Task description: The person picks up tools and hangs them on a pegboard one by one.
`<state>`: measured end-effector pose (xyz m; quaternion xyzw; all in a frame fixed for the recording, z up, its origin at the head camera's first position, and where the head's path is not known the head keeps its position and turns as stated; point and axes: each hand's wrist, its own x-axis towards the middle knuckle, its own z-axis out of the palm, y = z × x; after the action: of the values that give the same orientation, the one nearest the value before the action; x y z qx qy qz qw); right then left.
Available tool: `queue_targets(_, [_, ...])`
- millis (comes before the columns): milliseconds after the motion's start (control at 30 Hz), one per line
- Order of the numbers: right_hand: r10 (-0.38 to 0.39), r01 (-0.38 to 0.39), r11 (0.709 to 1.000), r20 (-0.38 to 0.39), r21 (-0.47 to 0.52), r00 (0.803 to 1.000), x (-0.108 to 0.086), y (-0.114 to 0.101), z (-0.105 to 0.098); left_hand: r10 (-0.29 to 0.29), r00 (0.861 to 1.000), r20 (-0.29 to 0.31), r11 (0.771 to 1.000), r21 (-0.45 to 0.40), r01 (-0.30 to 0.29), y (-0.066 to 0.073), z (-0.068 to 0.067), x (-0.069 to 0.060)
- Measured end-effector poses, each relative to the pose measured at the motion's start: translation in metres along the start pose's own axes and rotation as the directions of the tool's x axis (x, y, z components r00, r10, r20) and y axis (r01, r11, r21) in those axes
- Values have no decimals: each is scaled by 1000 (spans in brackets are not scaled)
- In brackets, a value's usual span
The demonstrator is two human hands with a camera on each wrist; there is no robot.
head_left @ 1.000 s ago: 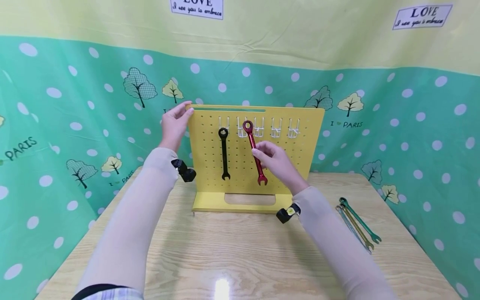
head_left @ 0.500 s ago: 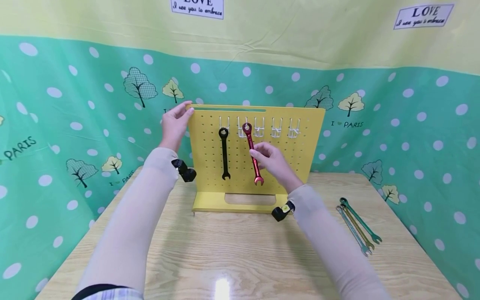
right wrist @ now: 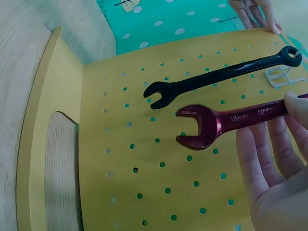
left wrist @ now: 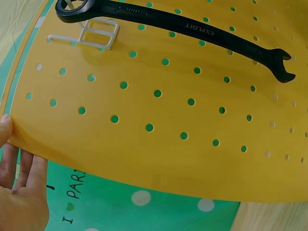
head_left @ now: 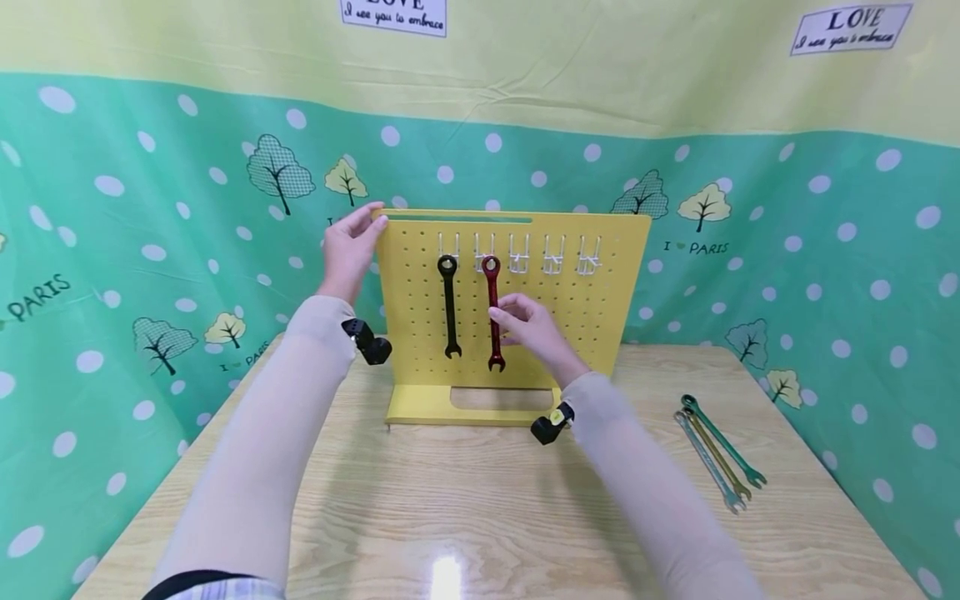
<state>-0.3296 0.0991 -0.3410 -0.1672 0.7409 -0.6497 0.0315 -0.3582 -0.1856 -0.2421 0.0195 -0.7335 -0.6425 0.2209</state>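
My right hand (head_left: 534,329) pinches a red combination wrench (head_left: 493,292) by its shaft, thumb in front. The wrench hangs nearly upright, its ring end at the second white hook (head_left: 485,242); whether the ring sits fully over the hook I cannot tell. In the right wrist view its open jaw end points away from the hand. To its left, a black combination wrench (head_left: 449,308) hangs by its ring from the first hook. My left hand (head_left: 348,254) grips the top left corner of the yellow pegboard (head_left: 412,333), with the thumb (left wrist: 5,129) on the front face.
Three wrenches, green (head_left: 723,442), gold (head_left: 718,457) and silver (head_left: 708,462), lie side by side on the wooden table (head_left: 465,500) at the right. More white hooks (head_left: 552,255) line the board to the right of the red wrench. A patterned curtain (head_left: 187,275) surrounds the table.
My right hand has moved left and slightly down with the red wrench, which now hangs straighter and has its ring at the second hook. The left hand has stayed at the corner.
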Motion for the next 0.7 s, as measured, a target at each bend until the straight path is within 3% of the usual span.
queue_targets(367, [63, -62, 998, -28, 30, 998, 11, 3, 6, 4, 1000, 1, 1000, 4, -4, 0, -1, 0])
queue_targets(700, [72, -72, 997, -9, 31, 997, 13, 4, 5, 12, 1000, -4, 1000, -2, -12, -1, 0, 1])
